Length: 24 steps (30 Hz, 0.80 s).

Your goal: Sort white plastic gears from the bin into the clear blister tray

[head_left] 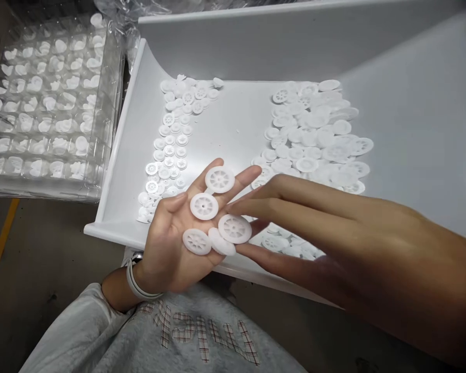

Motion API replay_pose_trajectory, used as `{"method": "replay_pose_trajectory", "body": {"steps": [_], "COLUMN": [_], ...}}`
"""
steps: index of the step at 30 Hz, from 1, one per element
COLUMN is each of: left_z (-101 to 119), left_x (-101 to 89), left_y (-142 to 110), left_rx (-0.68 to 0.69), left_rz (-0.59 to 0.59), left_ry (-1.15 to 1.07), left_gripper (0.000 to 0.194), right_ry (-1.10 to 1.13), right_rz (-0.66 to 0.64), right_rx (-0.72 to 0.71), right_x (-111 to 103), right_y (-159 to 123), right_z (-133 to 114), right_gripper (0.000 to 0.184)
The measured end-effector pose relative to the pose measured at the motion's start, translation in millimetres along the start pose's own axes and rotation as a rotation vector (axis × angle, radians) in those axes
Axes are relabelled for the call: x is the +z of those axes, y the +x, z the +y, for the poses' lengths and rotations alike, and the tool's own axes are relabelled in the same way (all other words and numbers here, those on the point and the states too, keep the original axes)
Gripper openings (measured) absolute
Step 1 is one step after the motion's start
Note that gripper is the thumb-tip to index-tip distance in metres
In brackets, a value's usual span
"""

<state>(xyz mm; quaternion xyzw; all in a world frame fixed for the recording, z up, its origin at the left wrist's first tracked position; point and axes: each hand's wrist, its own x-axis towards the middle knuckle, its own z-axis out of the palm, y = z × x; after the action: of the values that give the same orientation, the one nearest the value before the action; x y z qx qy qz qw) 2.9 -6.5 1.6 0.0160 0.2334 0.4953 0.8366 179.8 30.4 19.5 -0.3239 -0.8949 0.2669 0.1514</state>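
My left hand (pixel 178 248) is turned palm up above the near edge of a white tray, its fingers partly spread. Several round white plastic wheels (pixel 204 206) with spoked centres lie on its palm and fingers. From the right, my right hand (pixel 314 233) reaches over, thumb and fingertips pinching one spoked white wheel (pixel 235 229) at the edge of the left palm. That wheel overlaps a smooth-faced white disc (pixel 221 242) beside it. Part of the left fingers is hidden behind my right hand.
The white tray (pixel 120 150) holds smaller white wheels (pixel 169 140) along its left side and a heap of larger white wheels (pixel 314 134) on the right. At far left stands a stack of clear compartment trays (pixel 50 184) with white parts in the pockets. A yellow line (pixel 0 248) marks the floor.
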Motion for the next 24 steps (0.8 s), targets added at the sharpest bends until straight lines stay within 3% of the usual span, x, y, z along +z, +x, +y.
{"method": "replay_pose_trajectory", "body": {"steps": [4,10,16,19,24], "left_z": [-0.2,-2.4,-3.6,-4.7,-4.5], "left_x": [2.8,-1.0,-0.1,0.0,0.0], "left_y": [0.6,0.0,0.7,0.3,-1.2], "left_rx": [-0.021,-0.015,-0.012,-0.002,-0.06], "left_rz": [0.055,0.009,0.066,0.069,0.022], "left_ry": [0.013,-0.022,-0.025,-0.024,-0.028], "left_gripper": [0.055,0.052,0.053,0.053,0.054], "right_ry": [0.043,-0.173,-0.179,-0.317,-0.468], "right_rz": [0.029,0.236,0.236,0.272,0.215], "right_rx": [0.024,0.026,0.046,-0.015,-0.255], "right_x": [-3.1,-9.3,-7.1,-3.8,12.4], "right_y": [1.7,0.2,2.6,5.1,14.1], "right_z": [-1.7,11.2,11.3,0.6,-5.7], "right_gripper": [0.02,0.016,0.019,0.019,0.025]}}
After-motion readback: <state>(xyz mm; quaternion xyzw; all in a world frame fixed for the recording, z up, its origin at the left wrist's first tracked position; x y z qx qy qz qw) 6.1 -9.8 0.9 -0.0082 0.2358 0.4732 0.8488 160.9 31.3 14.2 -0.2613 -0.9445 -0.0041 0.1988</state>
